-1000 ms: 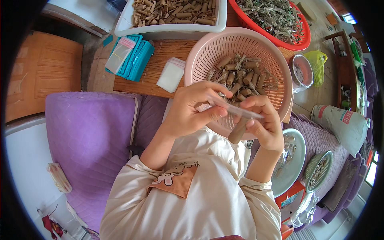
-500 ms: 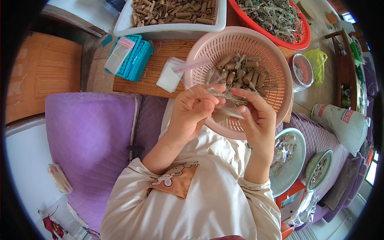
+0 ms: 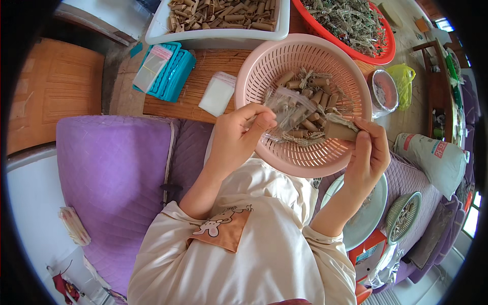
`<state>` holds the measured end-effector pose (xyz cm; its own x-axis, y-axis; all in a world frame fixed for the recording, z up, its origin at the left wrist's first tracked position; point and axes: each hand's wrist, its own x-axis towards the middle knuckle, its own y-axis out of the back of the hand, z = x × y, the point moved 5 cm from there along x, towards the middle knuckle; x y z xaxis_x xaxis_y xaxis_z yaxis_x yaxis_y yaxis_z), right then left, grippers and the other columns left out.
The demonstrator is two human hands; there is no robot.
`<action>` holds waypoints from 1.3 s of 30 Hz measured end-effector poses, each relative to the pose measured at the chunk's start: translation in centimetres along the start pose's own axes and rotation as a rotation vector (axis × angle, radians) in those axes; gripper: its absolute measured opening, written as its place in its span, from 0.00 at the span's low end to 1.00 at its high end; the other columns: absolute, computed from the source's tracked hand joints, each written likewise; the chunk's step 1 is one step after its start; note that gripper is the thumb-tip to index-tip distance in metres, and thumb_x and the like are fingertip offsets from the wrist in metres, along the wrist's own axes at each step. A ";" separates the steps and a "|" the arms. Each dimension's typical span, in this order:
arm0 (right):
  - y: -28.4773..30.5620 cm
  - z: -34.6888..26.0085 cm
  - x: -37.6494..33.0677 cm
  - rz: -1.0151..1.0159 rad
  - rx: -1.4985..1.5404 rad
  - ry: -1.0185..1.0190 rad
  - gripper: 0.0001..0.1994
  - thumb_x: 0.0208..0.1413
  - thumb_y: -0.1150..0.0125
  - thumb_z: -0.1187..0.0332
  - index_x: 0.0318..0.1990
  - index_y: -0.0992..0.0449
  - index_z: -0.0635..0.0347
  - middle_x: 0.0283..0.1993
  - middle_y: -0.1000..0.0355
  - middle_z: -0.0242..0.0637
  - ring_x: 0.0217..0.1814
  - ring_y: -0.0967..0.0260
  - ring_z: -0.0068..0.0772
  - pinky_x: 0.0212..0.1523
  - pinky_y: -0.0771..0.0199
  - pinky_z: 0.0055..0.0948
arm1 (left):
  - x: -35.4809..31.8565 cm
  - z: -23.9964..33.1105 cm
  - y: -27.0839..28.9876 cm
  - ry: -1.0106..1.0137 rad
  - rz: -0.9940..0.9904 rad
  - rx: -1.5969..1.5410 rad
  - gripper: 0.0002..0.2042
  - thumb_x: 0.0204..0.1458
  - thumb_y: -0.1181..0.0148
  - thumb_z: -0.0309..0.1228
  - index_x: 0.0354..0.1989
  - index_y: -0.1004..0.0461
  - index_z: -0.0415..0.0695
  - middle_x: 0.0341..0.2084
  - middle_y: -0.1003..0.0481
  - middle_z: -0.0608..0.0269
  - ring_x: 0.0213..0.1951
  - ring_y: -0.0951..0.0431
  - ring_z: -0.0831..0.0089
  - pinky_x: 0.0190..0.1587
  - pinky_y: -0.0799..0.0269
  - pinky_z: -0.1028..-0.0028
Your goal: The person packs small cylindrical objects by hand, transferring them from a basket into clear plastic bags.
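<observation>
Over the pink basket (image 3: 325,157), the left hand (image 3: 239,140) pinches a clear small bag (image 3: 288,108); the right hand (image 3: 368,152) grips a brown roll (image 3: 339,131) with dried fibres. If the bag mouth closes, I think the roll may fall back into the basket.

Wooden table (image 3: 168,104) under pink basket (image 3: 264,66), white tray (image 3: 218,34), turquoise box (image 3: 173,76).

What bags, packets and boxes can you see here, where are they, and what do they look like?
Clear bag: in the left hand, over the pink basket; small, see-through.
Flat packet: on the wooden table left of the basket; white, square.
Packet with a pink strip: on the teal tray; clear, oblong.
Sack: far right; white, plump, red and green print.
Yellow bag: right of the basket; crumpled.
Box: lower right; orange.
</observation>
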<state>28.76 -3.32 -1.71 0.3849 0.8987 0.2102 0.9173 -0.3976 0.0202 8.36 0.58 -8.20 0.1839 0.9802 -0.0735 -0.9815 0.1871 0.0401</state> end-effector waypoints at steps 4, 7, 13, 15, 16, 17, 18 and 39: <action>-1.2 -1.5 -0.1 -0.061 -0.157 0.054 0.06 0.54 0.54 0.78 0.35 0.30 0.71 0.34 0.33 0.34 0.30 0.36 0.15 0.30 0.28 0.16 | 0.3 -0.4 -0.3 0.053 -0.051 0.104 0.10 0.49 0.44 0.29 0.35 0.29 0.33 0.26 0.25 0.60 0.30 0.26 0.78 0.36 0.30 0.81; -1.8 -1.6 0.2 -0.125 -0.177 -0.013 0.06 0.53 0.53 0.78 0.34 0.29 0.70 0.31 0.33 0.33 0.29 0.36 0.16 0.30 0.30 0.16 | 0.3 -1.0 -0.1 0.029 -0.002 0.122 0.11 0.49 0.43 0.28 0.37 0.29 0.34 0.27 0.24 0.60 0.30 0.26 0.80 0.36 0.31 0.81; -2.4 -1.3 2.0 -0.325 -0.395 -0.026 0.05 0.51 0.50 0.77 0.33 0.28 0.67 0.26 0.35 0.35 0.25 0.35 0.22 0.26 0.36 0.19 | 0.1 -0.6 0.3 0.092 -0.020 0.142 0.13 0.45 0.41 0.29 0.39 0.28 0.38 0.26 0.24 0.55 0.29 0.24 0.77 0.32 0.32 0.80; -2.8 -1.4 2.6 -0.376 -0.452 0.010 0.05 0.50 0.49 0.77 0.34 0.28 0.67 0.25 0.35 0.36 0.24 0.35 0.24 0.25 0.37 0.20 | 0.1 -0.6 0.2 0.143 -0.075 0.169 0.13 0.46 0.42 0.29 0.41 0.29 0.38 0.26 0.23 0.55 0.29 0.24 0.77 0.33 0.31 0.80; -3.1 -1.5 2.9 -0.407 -0.455 0.026 0.05 0.49 0.49 0.78 0.33 0.28 0.66 0.25 0.36 0.36 0.24 0.35 0.24 0.25 0.37 0.20 | 0.1 -0.7 0.2 0.143 -0.074 0.169 0.13 0.46 0.42 0.29 0.41 0.29 0.38 0.26 0.23 0.55 0.29 0.24 0.77 0.33 0.31 0.80; -3.3 -1.6 3.1 -0.439 -0.459 0.041 0.05 0.48 0.48 0.78 0.33 0.28 0.66 0.24 0.36 0.35 0.23 0.35 0.24 0.26 0.36 0.20 | 0.2 -0.7 0.2 0.132 -0.083 0.130 0.14 0.46 0.42 0.29 0.41 0.29 0.38 0.26 0.23 0.55 0.29 0.24 0.77 0.33 0.31 0.80; -3.4 -1.8 3.3 -0.439 -0.459 0.041 0.05 0.48 0.48 0.78 0.33 0.28 0.66 0.24 0.36 0.35 0.23 0.35 0.24 0.26 0.36 0.20 | 0.2 -0.8 0.1 0.122 -0.091 0.091 0.14 0.46 0.42 0.29 0.41 0.29 0.38 0.26 0.23 0.56 0.28 0.24 0.77 0.33 0.31 0.80; -4.6 -3.0 5.4 -0.769 -0.748 0.118 0.05 0.47 0.51 0.77 0.31 0.31 0.70 0.26 0.35 0.40 0.25 0.37 0.31 0.28 0.37 0.25 | -0.5 0.0 -1.2 0.130 -0.242 -0.005 0.14 0.44 0.39 0.27 0.41 0.28 0.38 0.22 0.24 0.60 0.27 0.25 0.82 0.30 0.31 0.83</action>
<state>26.34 2.81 2.26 -0.3169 0.9482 -0.0214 0.5990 0.2176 0.7706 9.49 -0.14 -8.26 0.4053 0.8902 -0.2080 -0.9100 0.4145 0.0006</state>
